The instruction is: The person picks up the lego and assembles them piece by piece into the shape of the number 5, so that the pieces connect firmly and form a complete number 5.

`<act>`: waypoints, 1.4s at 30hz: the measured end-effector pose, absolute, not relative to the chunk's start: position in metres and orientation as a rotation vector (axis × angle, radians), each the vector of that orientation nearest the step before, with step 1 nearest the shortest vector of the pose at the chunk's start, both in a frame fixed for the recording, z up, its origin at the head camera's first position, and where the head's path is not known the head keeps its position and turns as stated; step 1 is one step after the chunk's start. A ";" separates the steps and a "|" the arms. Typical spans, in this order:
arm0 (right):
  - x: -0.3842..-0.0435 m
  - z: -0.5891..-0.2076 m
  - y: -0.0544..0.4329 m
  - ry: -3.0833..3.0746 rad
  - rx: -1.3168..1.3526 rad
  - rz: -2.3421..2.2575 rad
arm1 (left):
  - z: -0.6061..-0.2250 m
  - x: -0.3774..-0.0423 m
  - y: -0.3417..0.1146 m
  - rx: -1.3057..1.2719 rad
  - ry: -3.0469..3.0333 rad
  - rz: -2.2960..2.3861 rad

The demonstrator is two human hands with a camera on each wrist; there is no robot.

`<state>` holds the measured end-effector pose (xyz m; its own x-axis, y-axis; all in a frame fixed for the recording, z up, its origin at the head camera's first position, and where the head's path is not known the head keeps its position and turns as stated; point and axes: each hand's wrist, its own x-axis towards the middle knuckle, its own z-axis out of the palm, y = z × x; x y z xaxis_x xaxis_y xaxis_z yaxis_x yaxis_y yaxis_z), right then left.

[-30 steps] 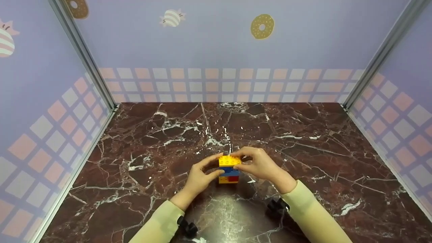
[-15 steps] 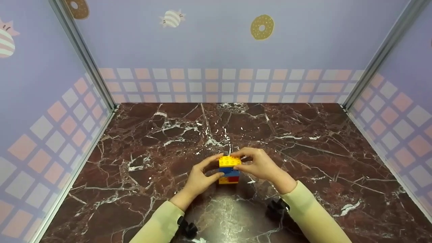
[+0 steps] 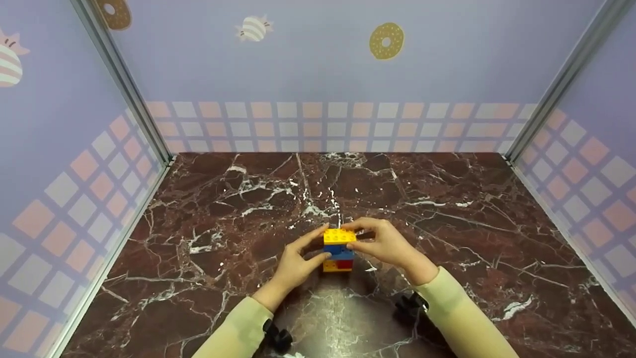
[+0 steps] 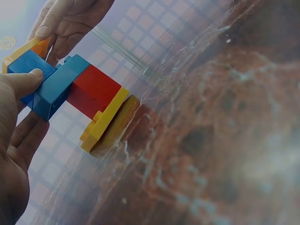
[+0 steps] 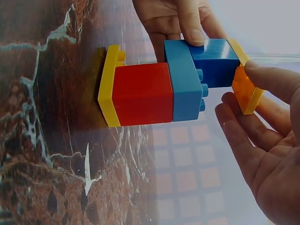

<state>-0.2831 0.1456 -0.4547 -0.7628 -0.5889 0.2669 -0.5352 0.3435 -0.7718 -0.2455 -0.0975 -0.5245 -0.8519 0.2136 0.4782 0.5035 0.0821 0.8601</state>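
Observation:
A stack of toy building blocks stands on the table between both hands. At its bottom lies a yellow plate [image 5: 108,89], which carries a red block [image 5: 143,93]. Over the red block sits a light blue brick [image 5: 183,84], with studs showing on one part. A dark blue block [image 5: 215,56] sits on the other part. The top yellow plate [image 3: 339,235] rests on the dark blue block and overhangs it toward the right. My left hand [image 3: 294,261] pinches the dark blue block between thumb and fingers. From the right, my right hand [image 3: 387,243] pinches the overhanging end of the top yellow plate.
The dark red marbled table [image 3: 238,209] reaches back to a lilac wall [image 3: 318,64] with a tile pattern. Side walls stand left and right, with metal posts [image 3: 556,79] in the corners. Black wrist mounts [image 3: 279,339] hang under both sleeves.
My left thumb has slid slightly lower on the blue blocks. The stack and my right hand look nearly the same.

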 end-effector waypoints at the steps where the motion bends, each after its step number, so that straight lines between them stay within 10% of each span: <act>1: -0.284 -0.455 0.146 2.518 -1.051 -1.421 | -0.525 -0.246 -0.097 -0.723 -2.127 -1.844; 42: -0.302 -0.489 0.144 2.297 -0.977 -1.605 | -0.530 -0.248 -0.092 -0.420 -2.082 -1.946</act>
